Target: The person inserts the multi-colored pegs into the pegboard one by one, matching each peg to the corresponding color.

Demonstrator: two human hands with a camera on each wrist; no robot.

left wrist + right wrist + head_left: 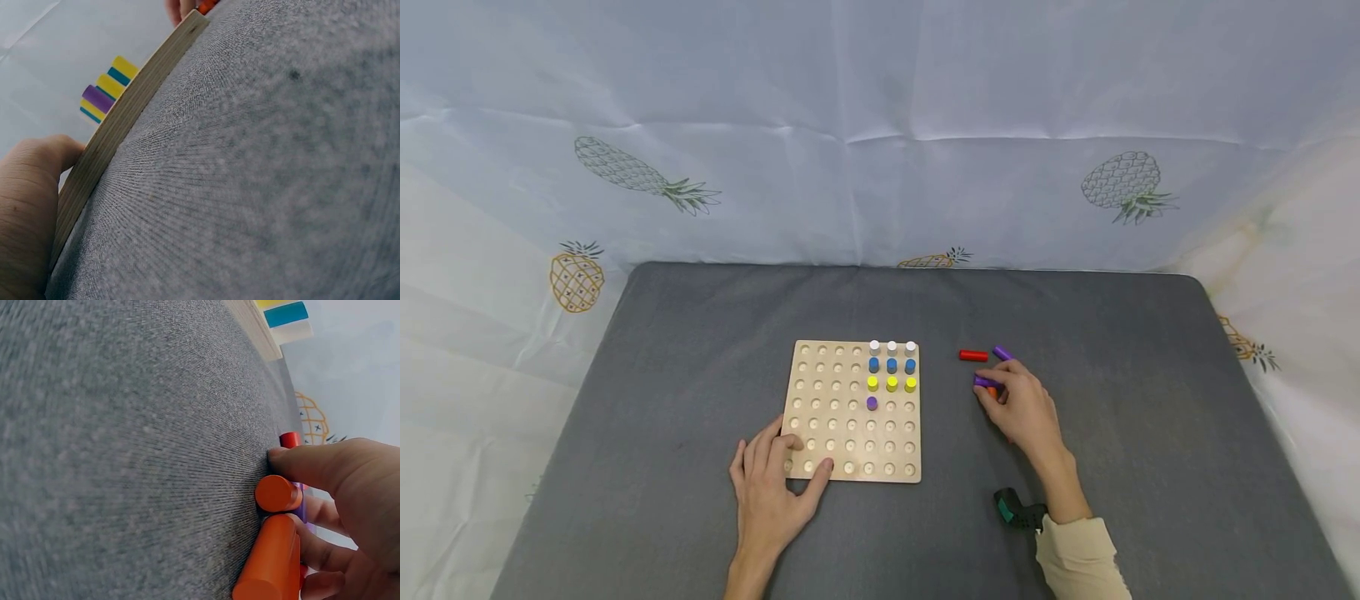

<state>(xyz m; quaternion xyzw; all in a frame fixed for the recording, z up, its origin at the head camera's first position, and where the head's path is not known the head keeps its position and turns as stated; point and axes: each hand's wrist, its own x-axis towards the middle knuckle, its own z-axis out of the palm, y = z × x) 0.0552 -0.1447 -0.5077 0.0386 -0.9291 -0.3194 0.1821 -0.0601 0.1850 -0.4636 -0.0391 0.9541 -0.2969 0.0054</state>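
Observation:
A square wooden pegboard [823, 404] lies on the table with rows of round holes. White pegs [892, 347], blue pegs [891, 365] and yellow pegs [891, 384] stand upright in its far right part, and one purple peg [872, 403] stands just nearer. My left hand [771, 483] rests spread at the near left corner, its thumb on the near edge. Right of the board, my right hand [1024, 408] pinches another purple peg [985, 382] between thumb and fingers, low over the cloth. Orange pegs [267, 556] lie right beside those fingers, partly hidden by them in the head view.
A red peg [973, 356] and a further purple peg [1002, 353] lie beyond the right hand. The black wrist camera [1017, 510] sits at the right wrist. Grey cloth [662, 400] covers the table, and a pineapple-print curtain [880, 200] hangs behind it.

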